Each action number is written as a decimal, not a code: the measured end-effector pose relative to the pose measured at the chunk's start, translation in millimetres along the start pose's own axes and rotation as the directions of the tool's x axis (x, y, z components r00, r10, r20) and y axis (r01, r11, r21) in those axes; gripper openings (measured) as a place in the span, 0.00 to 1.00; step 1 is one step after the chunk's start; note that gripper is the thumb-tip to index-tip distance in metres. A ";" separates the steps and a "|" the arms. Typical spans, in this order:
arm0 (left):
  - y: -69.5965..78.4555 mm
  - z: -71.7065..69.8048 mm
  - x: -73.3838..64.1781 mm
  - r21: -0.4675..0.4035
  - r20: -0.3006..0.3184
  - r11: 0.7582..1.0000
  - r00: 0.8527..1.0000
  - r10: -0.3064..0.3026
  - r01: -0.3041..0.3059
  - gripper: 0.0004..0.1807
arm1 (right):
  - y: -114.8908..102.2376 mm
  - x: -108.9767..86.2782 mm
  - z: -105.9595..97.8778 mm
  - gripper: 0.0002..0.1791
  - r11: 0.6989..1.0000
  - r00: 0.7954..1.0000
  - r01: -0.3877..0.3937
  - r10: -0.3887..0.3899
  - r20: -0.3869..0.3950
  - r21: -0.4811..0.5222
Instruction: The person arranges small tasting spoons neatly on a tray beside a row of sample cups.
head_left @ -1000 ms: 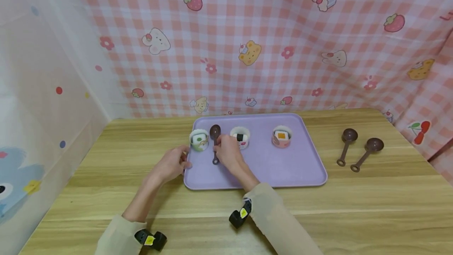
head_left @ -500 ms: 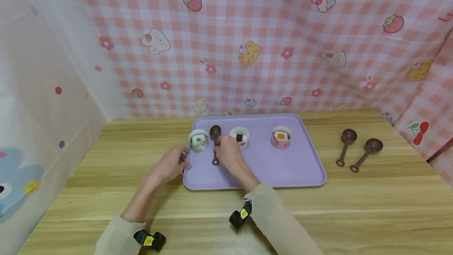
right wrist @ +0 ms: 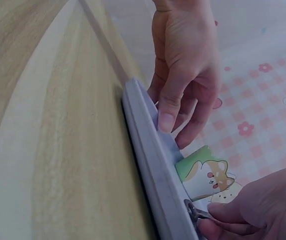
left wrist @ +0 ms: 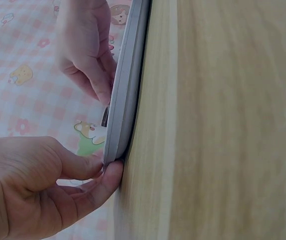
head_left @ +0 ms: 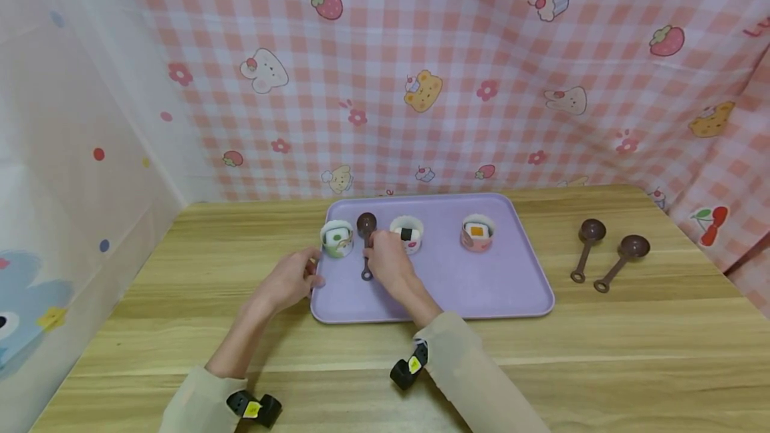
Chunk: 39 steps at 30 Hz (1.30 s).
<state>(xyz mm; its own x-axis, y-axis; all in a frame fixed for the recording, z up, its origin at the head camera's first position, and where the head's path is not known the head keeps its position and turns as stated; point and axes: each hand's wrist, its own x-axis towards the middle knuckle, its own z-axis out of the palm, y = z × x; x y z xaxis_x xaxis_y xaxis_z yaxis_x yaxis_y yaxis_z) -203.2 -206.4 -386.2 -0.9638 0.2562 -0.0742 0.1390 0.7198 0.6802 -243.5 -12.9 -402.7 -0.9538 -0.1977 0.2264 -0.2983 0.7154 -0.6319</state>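
My left hand [head_left: 290,278] holds the left edge of a lilac tray [head_left: 469,289]. In the left wrist view, its thumb [left wrist: 80,166] lies on the rim and a finger reaches under it. My right hand [head_left: 394,262] pinches the handle of a brown measuring spoon [head_left: 366,222] lying along the tray, bowl toward the back. The handle's ring end [right wrist: 193,210] shows in the right wrist view. A green paper cup [head_left: 340,251] stands left of the spoon, holding a white block with a green dot. Partly behind my right hand is a pinkish-white cup [head_left: 414,246] with a black-banded white block.
On the tray's right half stands a pink cup [head_left: 477,244] holding a white block with an orange square. Two more brown measuring spoons [head_left: 592,230] lie on the wooden table [head_left: 601,359] right of the tray. A checked curtain [head_left: 373,52] hangs behind the table.
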 end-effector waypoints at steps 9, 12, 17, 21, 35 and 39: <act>1.5 0.2 -0.8 -0.002 0.002 1.000 1.000 0.000 0.000 0.20 | -5.6 -3.2 -5.9 0.04 1.000 1.000 -0.006 0.006 -0.006 0.002; 1.5 0.2 -1.4 -0.006 0.002 1.000 1.000 0.008 -0.008 0.20 | -7.9 -4.8 -8.7 0.05 1.000 1.000 0.007 -0.007 -0.021 0.014; 1.7 -0.1 -1.5 -0.013 0.001 1.000 1.000 0.011 -0.011 0.20 | -10.1 -6.4 -12.9 0.07 0.999 0.999 0.025 -0.024 -0.037 0.025; 1.9 -0.1 -1.8 -0.016 0.003 1.000 1.000 0.007 -0.007 0.20 | -9.0 -6.4 -15.1 0.05 0.996 0.998 0.039 -0.035 -0.055 0.076; -0.3 0.8 -1.4 -0.010 -0.008 1.000 1.000 0.023 -0.023 0.21 | 0.7 -8.1 -25.4 0.08 0.960 0.990 0.118 -0.093 -0.106 0.253; 0.3 0.2 -1.7 -0.014 -0.004 1.000 1.000 0.023 -0.023 0.21 | 1.1 -9.2 -28.4 0.10 0.959 0.990 0.126 -0.103 -0.101 0.255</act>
<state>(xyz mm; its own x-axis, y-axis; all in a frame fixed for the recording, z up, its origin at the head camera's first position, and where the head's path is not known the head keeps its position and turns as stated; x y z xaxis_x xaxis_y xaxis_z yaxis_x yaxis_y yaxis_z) -201.5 -206.5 -386.1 -0.9612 0.2701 -0.0553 0.1582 0.7046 0.6917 -234.0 8.7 -384.4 -0.9093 -0.2017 0.3639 -0.4154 0.4897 -0.7666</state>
